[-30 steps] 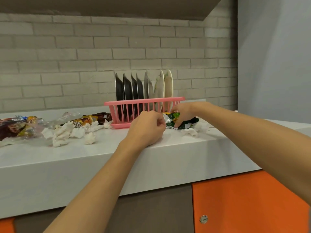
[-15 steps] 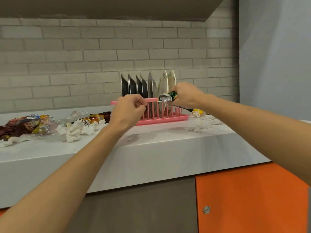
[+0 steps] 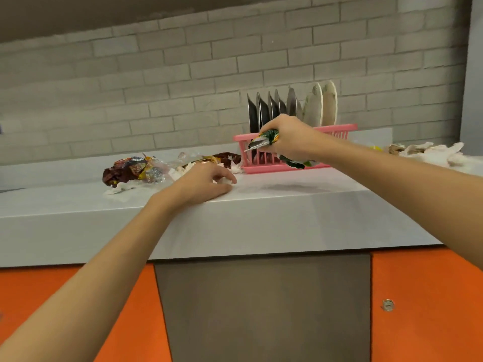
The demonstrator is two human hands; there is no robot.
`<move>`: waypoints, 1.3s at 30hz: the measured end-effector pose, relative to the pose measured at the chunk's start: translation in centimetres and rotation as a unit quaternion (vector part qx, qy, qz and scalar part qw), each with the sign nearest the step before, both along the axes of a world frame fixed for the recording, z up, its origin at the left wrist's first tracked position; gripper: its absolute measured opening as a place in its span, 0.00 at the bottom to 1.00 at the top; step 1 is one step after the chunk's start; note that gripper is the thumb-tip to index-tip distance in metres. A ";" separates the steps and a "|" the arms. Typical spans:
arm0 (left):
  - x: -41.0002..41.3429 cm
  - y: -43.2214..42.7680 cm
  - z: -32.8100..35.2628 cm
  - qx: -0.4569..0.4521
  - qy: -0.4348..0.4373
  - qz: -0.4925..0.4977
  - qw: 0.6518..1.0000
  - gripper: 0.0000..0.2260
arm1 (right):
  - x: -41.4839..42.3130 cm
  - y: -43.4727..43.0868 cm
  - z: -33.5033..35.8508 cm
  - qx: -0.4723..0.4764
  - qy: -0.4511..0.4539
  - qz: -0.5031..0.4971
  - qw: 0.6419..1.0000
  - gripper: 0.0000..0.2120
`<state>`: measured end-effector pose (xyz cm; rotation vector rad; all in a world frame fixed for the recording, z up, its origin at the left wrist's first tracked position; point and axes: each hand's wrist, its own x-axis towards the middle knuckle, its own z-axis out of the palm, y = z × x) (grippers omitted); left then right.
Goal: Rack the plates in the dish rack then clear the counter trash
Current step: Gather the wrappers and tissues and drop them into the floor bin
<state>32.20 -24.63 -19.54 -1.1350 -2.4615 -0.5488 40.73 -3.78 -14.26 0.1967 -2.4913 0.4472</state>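
Head view: finds the plates (image 3: pixel 312 107) upright in the pink dish rack (image 3: pixel 337 128) on the worktop (image 3: pixel 287 205), that half seemingly done. Catches right hand (image 3: pixel 290 138) fingers clamped on a green wrapper (image 3: pixel 264 138) before the rack, left hand (image 3: pixel 201 182) fingers loosely apart at a tissue (image 3: pixel 226 180); leaves scattered wrappers (image 3: pixel 130 169) to clear.

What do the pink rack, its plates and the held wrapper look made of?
Pink rack: probably moulded plastic, uniform colour, thin slats. Dark plates: glossy, perhaps metal or glaze. Pale plates: matte, speckled, possibly ceramic; unsure. Wrapper: crinkled printed film, silvery foil-like lining.
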 end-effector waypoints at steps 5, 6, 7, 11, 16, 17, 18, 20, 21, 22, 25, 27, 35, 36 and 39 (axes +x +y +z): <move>-0.7 -0.3 -0.3 0.022 0.034 -0.018 0.999 0.07 | 1.0 -2.1 -1.1 -0.110 0.017 0.040 0.993 0.31; -0.8 -0.3 -0.5 0.039 0.041 -0.024 0.998 0.07 | 1.2 -2.3 -1.2 -0.114 0.028 0.040 0.992 0.29; -0.8 -0.2 -0.6 0.060 0.059 -0.032 0.996 0.07 | 1.4 -2.5 -1.2 -0.126 0.038 0.045 0.990 0.27; 0.2 0.0 -1.0 0.182 0.216 -0.100 0.954 0.09 | 2.6 -3.3 -2.5 -0.190 0.076 0.100 0.974 0.19; 2.5 0.4 -1.9 0.244 0.247 -0.156 0.925 0.08 | 5.2 -3.9 -6.0 -0.214 0.135 0.179 0.951 0.11; 3.0 0.6 -2.2 0.263 0.230 -0.173 0.921 0.08 | 5.8 -3.9 -6.9 -0.239 0.127 0.205 0.940 0.12; 3.8 0.8 -2.6 0.279 0.212 -0.190 0.917 0.08 | 6.4 -3.9 -7.8 -0.267 0.116 0.232 0.928 0.12; 5.7 1.6 -3.8 0.293 0.184 -0.226 0.911 0.09 | 7.2 -3.8 -9.6 -0.302 0.101 0.253 0.914 0.13; 6.7 2.2 -4.7 0.291 0.179 -0.243 0.908 0.10 | 7.3 -3.7 -10.4 -0.308 0.101 0.249 0.913 0.12; 7.6 2.7 -5.6 0.287 0.174 -0.259 0.905 0.10 | 7.4 -3.7 -11.1 -0.306 0.108 0.243 0.914 0.12; 9.4 3.6 -8.8 0.307 0.133 -0.298 0.894 0.09 | 8.2 -3.4 -13.7 -0.323 0.105 0.239 0.910 0.07; 9.5 3.7 -11.4 0.337 0.085 -0.302 0.888 0.08 | 8.9 -3.2 -15.8 -0.349 0.098 0.214 0.907 0.05; 11.1 3.0 -25.6 0.286 -0.127 -0.228 0.922 0.09 | 10.1 -2.7 -28.1 -0.419 0.027 0.099 0.902 0.25; 11.5 2.7 -27.7 0.272 -0.167 -0.213 0.923 0.08 | 10.3 -2.6 -30.3 -0.434 0.011 0.086 0.897 0.27; 12.5 1.4 -34.7 0.192 -0.268 -0.170 0.929 0.06 | 11.1 -2.5 -37.0 -0.472 -0.037 0.043 0.880 0.25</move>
